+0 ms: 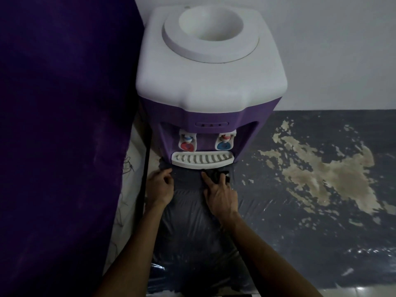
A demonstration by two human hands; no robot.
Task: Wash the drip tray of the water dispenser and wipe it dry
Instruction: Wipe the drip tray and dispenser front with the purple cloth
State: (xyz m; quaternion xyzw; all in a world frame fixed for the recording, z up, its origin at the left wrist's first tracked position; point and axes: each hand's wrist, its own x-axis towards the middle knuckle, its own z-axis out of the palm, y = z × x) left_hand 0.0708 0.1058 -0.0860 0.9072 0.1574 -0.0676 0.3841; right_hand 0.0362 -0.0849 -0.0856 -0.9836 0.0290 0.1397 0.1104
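Dim grey sheeting, worn through in pale patches, covers the surface (300, 189) under the water dispenser (205, 82); its white slotted drip tray (202, 160) sits seated at the base below the two taps. I judge it light, stiff plastic, maybe slick if wet; I'd pinch its two front corners and pull straight out. My left hand (159, 186) rests loosely curled and empty, my right hand (220, 194) has fingers spread, touching something dark I cannot identify.
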